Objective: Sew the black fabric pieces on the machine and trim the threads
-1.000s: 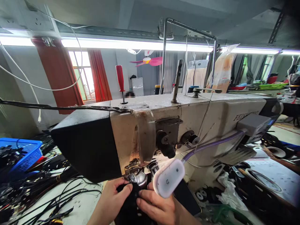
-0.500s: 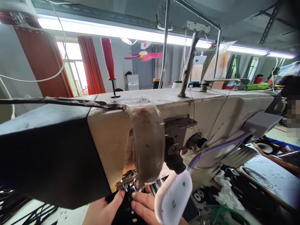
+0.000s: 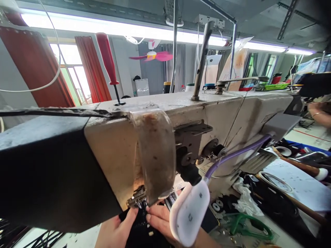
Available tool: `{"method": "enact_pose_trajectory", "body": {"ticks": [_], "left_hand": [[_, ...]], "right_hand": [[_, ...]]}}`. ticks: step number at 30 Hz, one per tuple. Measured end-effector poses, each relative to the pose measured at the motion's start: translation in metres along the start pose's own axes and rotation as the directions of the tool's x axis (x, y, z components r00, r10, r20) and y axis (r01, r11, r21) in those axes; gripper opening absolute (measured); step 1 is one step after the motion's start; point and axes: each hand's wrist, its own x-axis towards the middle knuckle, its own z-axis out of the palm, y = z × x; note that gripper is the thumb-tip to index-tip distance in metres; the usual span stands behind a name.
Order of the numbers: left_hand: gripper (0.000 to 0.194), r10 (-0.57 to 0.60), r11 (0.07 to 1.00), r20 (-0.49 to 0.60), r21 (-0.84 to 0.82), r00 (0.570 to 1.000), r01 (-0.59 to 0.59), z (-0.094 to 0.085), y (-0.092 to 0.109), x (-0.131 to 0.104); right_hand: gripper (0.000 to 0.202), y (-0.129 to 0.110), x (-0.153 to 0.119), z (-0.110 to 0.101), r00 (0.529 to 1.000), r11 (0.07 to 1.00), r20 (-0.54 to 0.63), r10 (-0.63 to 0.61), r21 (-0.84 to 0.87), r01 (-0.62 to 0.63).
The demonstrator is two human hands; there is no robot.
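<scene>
Black fabric [image 3: 141,227] lies at the foot of a sewing machine [image 3: 103,144], low in the head view. At its left side my left hand [image 3: 117,225] grips it, thumb on top near the presser foot [image 3: 137,198]; the other fingers are mostly hidden. From the right, my right hand [image 3: 161,218] holds the fabric with fingertips pressed together close to the presser foot. A white lamp head [image 3: 190,213] covers part of that hand. The clear, stained guard [image 3: 157,155] curves down just above my fingers.
A red-handled screwdriver [image 3: 106,58] stands upright on the machine top. Purple tubing [image 3: 232,155] runs to the lamp. Green-handled scissors [image 3: 250,225] and crumpled white material [image 3: 247,199] lie at right. Black strips [image 3: 38,237] lie lower left. Another person's arm [image 3: 320,112] shows far right.
The whole view has shifted, so the machine sits a little further left and higher. Both hands keep their places on the fabric at the presser foot. Another person's arm now shows at right.
</scene>
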Motion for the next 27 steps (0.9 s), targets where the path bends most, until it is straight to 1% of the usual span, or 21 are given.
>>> {"method": "enact_pose_trajectory", "body": {"ticks": [2,4,5,6,8,10,11,12,14,16,18,19,21,24,25,27], "left_hand": [[0.041,-0.019,1.000,0.043,-0.022,0.999,0.019,0.000,-0.001,0.002],[0.041,-0.036,0.999,0.041,-0.023,0.999,0.037,-0.004,-0.001,0.004],[0.042,-0.039,0.999,0.031,-0.023,0.999,0.040,-0.006,-0.002,0.005],[0.043,-0.045,0.999,0.044,-0.023,0.998,0.046,-0.009,-0.002,0.005],[0.045,-0.037,0.999,0.104,-0.018,0.994,0.039,-0.015,0.000,0.006],[0.047,-0.004,1.000,0.129,-0.015,0.992,0.006,-0.018,0.003,0.005],[0.046,0.011,1.000,0.117,-0.013,0.993,-0.010,-0.017,0.006,0.004],[0.045,0.026,1.000,0.091,-0.013,0.995,-0.025,-0.016,0.009,0.003],[0.043,0.020,0.999,0.050,-0.028,0.999,-0.018,-0.012,0.015,0.000],[0.042,-0.004,0.998,0.058,-0.056,0.998,0.007,-0.009,0.019,-0.002],[0.042,-0.040,0.996,0.077,-0.081,0.996,0.046,-0.007,0.021,-0.003],[0.041,-0.064,0.994,0.081,-0.084,0.995,0.071,-0.007,0.020,-0.003],[0.038,-0.100,0.991,0.061,-0.089,0.993,0.105,-0.007,0.019,-0.003],[0.035,-0.123,0.984,0.005,-0.132,0.992,0.122,-0.007,0.017,-0.002],[0.035,-0.134,0.977,0.004,-0.168,0.991,0.133,-0.007,0.017,-0.003],[0.036,-0.157,0.947,0.044,-0.275,0.987,0.163,-0.006,0.019,-0.005]], "right_hand": [[0.027,0.000,0.004,-0.001,0.998,0.999,-0.041,-0.046,0.003,0.046],[0.023,-0.004,0.008,-0.009,0.994,0.997,-0.076,-0.080,0.001,0.080],[0.021,-0.009,0.010,-0.015,0.992,0.997,-0.101,-0.074,0.000,0.075],[0.020,-0.015,0.013,-0.023,0.992,0.999,-0.123,-0.037,0.002,0.037],[0.017,-0.028,0.018,-0.038,0.987,0.994,-0.117,0.109,0.010,-0.108],[0.015,-0.041,0.021,-0.048,0.969,0.970,-0.051,0.242,0.030,-0.241],[0.016,-0.046,0.022,-0.050,0.961,0.959,-0.002,0.277,0.056,-0.276],[0.019,-0.050,0.021,-0.049,0.957,0.952,0.041,0.289,0.091,-0.291],[0.028,-0.054,0.016,-0.042,0.948,0.934,0.065,0.310,0.165,-0.317],[0.037,-0.056,0.007,-0.031,0.926,0.903,0.012,0.378,0.217,-0.371],[0.045,-0.057,0.000,-0.022,0.887,0.871,-0.077,0.456,0.243,-0.427],[0.047,-0.057,-0.002,-0.020,0.870,0.858,-0.102,0.483,0.256,-0.446],[0.048,-0.058,-0.001,-0.019,0.847,0.835,-0.109,0.520,0.273,-0.477],[0.042,-0.058,0.006,-0.026,0.827,0.801,-0.047,0.561,0.286,-0.527],[0.041,-0.058,0.009,-0.029,0.820,0.791,-0.031,0.572,0.288,-0.540],[0.039,-0.058,0.014,-0.033,0.816,0.781,-0.006,0.578,0.293,-0.551]]}}
